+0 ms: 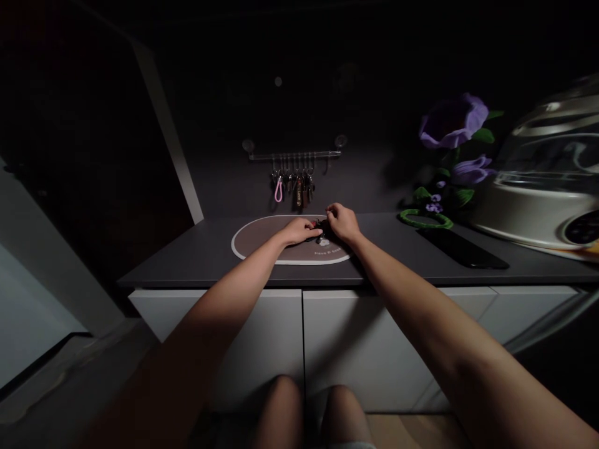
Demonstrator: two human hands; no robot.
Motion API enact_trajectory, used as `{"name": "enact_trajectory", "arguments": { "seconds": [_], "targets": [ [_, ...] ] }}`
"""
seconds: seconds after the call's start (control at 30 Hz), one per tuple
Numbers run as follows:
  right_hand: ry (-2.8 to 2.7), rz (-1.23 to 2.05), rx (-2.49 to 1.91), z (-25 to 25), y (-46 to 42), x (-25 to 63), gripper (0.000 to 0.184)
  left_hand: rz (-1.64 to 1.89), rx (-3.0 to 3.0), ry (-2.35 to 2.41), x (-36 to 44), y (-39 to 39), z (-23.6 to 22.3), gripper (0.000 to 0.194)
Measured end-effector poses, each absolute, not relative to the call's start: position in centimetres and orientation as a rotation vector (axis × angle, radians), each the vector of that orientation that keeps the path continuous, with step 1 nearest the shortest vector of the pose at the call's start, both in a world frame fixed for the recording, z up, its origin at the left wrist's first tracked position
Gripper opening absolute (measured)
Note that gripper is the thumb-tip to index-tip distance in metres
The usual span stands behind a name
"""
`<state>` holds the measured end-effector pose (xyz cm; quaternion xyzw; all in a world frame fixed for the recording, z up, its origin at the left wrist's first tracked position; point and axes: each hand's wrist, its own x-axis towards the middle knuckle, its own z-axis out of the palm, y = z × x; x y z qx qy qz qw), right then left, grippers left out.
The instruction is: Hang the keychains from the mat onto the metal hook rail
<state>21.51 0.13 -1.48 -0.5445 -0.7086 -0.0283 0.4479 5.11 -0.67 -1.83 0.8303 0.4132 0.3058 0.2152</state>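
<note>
Over the oval brown mat (257,239) with a white rim, my left hand (298,231) is closed around part of a dark key bunch (322,234). Red and silvery bits show on the bunch, which lies low over the mat between my two hands. To its right, my right hand (343,222) is raised a little, with thumb and fingers pinched together. Whatever sits in that pinch is too small and dark to make out. Behind my hands, a clear rail (296,155) on the dark wall carries several hanging keys (304,187) and a pink loop strap (278,189).
To the right on the dark counter (173,252) lies a black phone (461,247). Behind it stand purple artificial flowers (472,169) with a green ring base (425,219). A cream appliance with a clear upper part (533,209) fills the far right. White cabinet doors (262,337) are below.
</note>
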Motion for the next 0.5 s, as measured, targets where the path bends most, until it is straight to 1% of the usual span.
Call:
{"name": "enact_trajectory", "arguments": {
  "seconds": [0.13, 0.33, 0.5],
  "targets": [
    [-1.788, -0.097, -1.363, -1.6, 0.4, 21.3, 0.024, 0.758, 2.382, 1.035, 4.8, -0.8, -1.6, 0.03],
    [-1.77, -0.113, -1.362, -1.5, 0.4, 21.1, 0.025, 0.754, 2.465, 1.116, 4.5, -0.7, -1.6, 0.027],
    [-1.753, -0.101, -1.349, -1.6, 0.5, 21.2, 0.025, 0.93, 2.52, 1.12, 3.7, -0.5, -1.5, 0.039]
  ]
}}
